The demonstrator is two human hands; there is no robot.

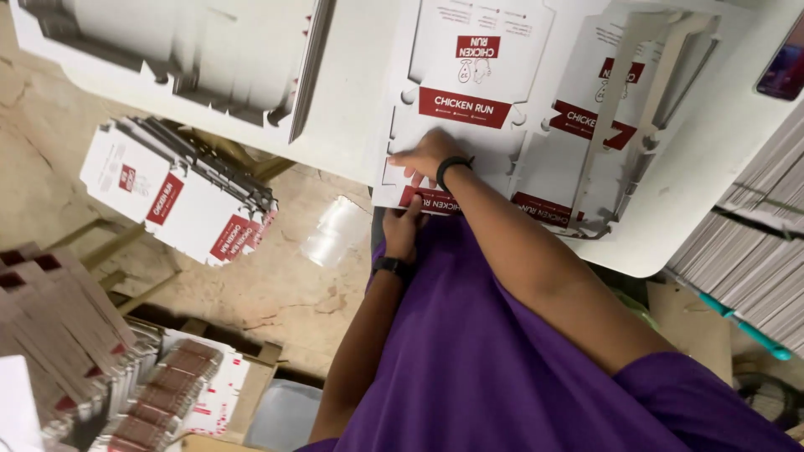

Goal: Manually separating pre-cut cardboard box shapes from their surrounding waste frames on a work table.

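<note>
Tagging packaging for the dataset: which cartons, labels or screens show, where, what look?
Flat carton blank: on white table under right hand, left hand at its near edge; white, red bands.
Folded carton stack: on the floor, left; white, red.
Screen: top right corner, dark.

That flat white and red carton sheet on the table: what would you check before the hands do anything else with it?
1. Right hand flat on the carton sheet: ok, it presses on the near part.
2. Left hand at the sheet's near edge: ok, fingers reach it; how firm the grip is, cannot tell.
3. Sheet fully on the white table: not ok, its near edge hangs past the table edge.
4. Neighbouring sheet apart from it: cannot tell, they seem to overlap.
5. Stack of folded cartons out of the way: ok, it lies off to the side.
</note>
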